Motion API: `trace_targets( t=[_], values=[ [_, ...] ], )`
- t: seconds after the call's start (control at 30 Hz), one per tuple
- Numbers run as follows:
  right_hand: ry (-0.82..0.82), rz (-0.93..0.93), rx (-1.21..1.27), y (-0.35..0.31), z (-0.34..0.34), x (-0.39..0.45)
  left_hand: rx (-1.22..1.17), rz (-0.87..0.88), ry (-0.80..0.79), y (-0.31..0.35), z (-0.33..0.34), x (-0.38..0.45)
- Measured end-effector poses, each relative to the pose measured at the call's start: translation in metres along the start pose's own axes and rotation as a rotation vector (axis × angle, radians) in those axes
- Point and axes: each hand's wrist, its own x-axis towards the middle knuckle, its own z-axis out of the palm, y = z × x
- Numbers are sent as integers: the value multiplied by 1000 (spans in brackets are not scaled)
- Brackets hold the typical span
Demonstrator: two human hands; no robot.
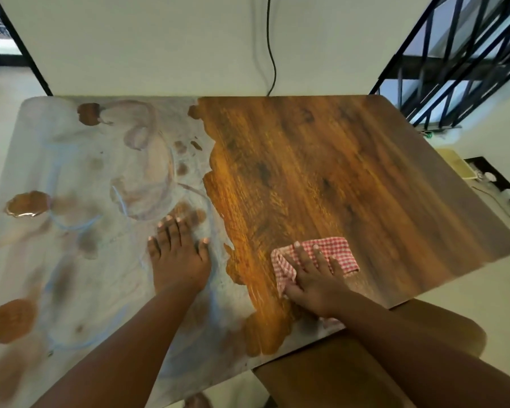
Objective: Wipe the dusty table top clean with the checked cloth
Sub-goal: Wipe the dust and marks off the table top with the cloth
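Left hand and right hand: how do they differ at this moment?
The left hand lies flat on the dusty grey half of the table top; the right hand is on the wiped brown half. The left hand holds nothing; the right hand presses the checked cloth. Both have straight fingers.

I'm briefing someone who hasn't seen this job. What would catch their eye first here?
The table split in two: its left half under pale dust with smears and bare patches, its right half clean, glossy wood. Next, the red checked cloth near the front edge, pressed flat under the right hand. The left hand rests flat on the dusty side.
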Motion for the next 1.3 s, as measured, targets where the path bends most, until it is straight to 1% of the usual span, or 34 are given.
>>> trace_targets(
  t=[0.07, 0.17, 0.23, 0.33, 0.43, 0.57, 0.67, 0.8, 1.0, 1.13, 1.23, 1.3],
  values=[
    [-4, 55, 33, -7, -3, 9, 7, -3, -2, -1, 0, 0],
    [-15, 78, 73, -17, 2, 5, 1, 5, 7, -1, 1, -1],
    [-50, 46, 95, -27, 8, -8, 8, 6, 7, 0, 2, -1],
    [-124, -64, 83, -33, 20, -38, -1, 4, 3, -1, 2, -1],
    [-213, -102, 72, -16, 17, -61, -8, -3, -3, -1, 3, 0],
    [-289, -62, 52, 12, 0, -69, -4, 5, 6, -2, 3, 0],
    [-290, -33, 49, 10, -1, -69, -4, 1, 5, -3, 4, 1],
    [-277, -1, 85, -14, 11, -68, 3, -7, 0, -4, 7, 3],
    [-234, -108, 104, -51, 26, -63, -3, -2, 3, -3, 5, 1],
    [-190, -173, 49, -26, 22, -68, -2, 5, 11, -1, 4, 0],
    [-200, -143, 19, 8, 8, -70, 8, 8, 7, -1, 3, -1],
    [-217, -125, 25, 18, 2, -69, 6, 7, -2, -2, 2, 0]
  ],
)
